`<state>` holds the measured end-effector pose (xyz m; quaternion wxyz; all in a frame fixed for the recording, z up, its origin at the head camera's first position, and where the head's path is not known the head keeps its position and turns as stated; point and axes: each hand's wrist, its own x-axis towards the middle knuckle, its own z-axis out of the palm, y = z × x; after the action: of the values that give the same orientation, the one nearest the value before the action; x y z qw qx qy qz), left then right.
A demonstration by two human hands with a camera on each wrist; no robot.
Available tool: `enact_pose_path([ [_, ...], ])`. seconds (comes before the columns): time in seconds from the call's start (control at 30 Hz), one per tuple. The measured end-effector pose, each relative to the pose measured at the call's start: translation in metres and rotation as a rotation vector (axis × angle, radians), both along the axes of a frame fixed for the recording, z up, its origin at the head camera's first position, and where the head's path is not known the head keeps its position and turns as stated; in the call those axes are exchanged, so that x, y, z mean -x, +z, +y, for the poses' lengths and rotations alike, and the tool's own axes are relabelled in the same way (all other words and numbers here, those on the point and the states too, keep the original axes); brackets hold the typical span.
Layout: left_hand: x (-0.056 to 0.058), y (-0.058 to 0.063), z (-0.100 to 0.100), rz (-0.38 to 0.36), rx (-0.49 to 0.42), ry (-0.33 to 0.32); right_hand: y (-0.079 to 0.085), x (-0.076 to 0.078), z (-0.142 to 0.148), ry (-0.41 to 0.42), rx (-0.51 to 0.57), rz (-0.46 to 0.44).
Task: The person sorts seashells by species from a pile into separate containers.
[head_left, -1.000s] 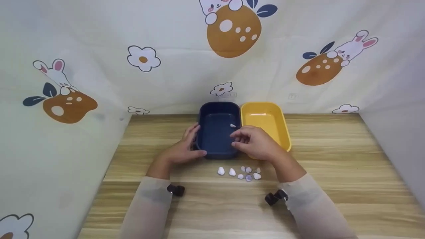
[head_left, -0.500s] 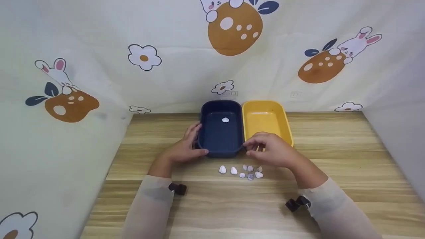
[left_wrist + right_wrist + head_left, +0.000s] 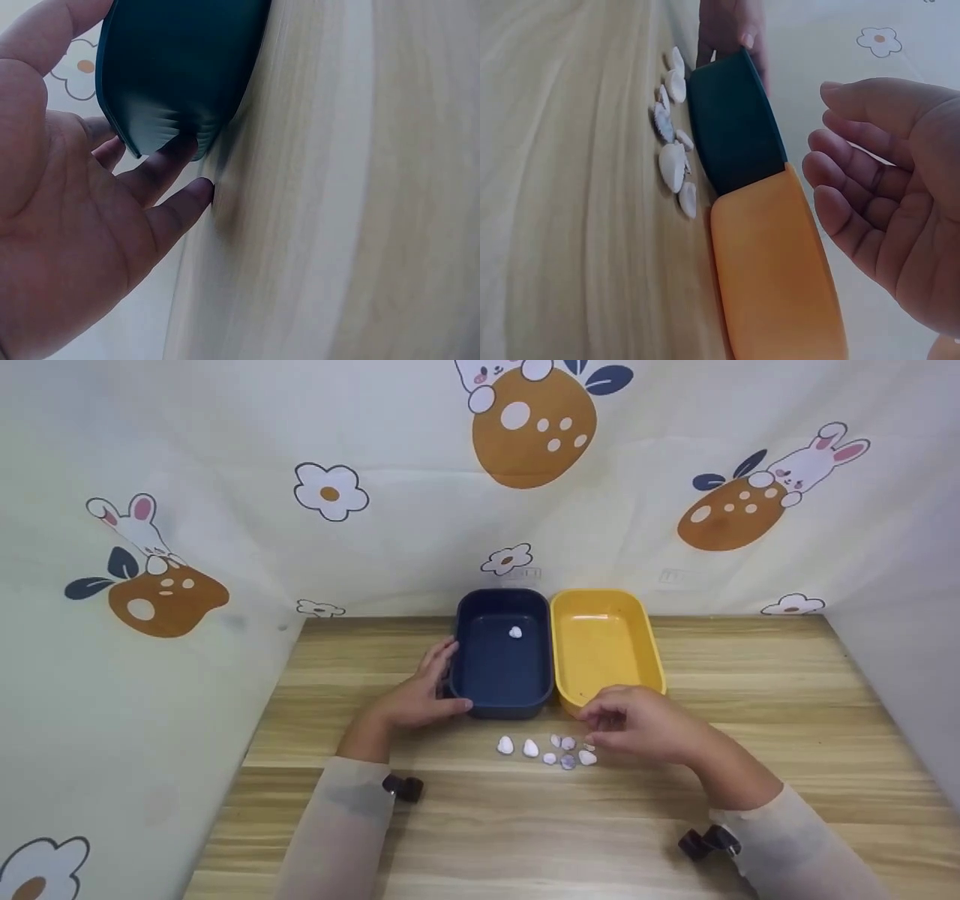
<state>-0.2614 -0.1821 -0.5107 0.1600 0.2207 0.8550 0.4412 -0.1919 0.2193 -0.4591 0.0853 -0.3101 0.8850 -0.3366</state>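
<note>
Across a wood-grain tabletop [image 3: 525,840], your left hand [image 3: 414,701], fingers extended and relaxed, rests against a navy bin [image 3: 491,667], thumb at its near corner, a single white seashell [image 3: 515,632] lying inside. Your right hand [image 3: 641,725], loosely bent and holding nothing, hovers by the near edge of the adjoining yellow bin [image 3: 600,649], beside several loose seashells [image 3: 531,748] on the wood.

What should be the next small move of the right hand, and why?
Probably lower the right hand to the loose shells and pinch one: the hand looks empty and is near them, while one white shell lies in the blue tray.
</note>
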Motion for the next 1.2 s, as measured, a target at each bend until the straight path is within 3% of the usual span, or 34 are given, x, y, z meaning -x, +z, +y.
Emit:
enact_pose_path([
  [0.33, -0.001, -0.002, 0.0, -0.006, -0.03, 0.0, -0.008, -0.006, 0.006, 0.007, -0.045, -0.005],
  [0.8, -0.003, 0.002, 0.002, -0.002, 0.005, 0.0, -0.028, -0.001, 0.004, 0.117, -0.12, -0.069],
  [1.2, -0.002, 0.005, 0.001, -0.015, 0.009, 0.017, -0.039, 0.004, 0.004, 0.093, -0.2, -0.111],
])
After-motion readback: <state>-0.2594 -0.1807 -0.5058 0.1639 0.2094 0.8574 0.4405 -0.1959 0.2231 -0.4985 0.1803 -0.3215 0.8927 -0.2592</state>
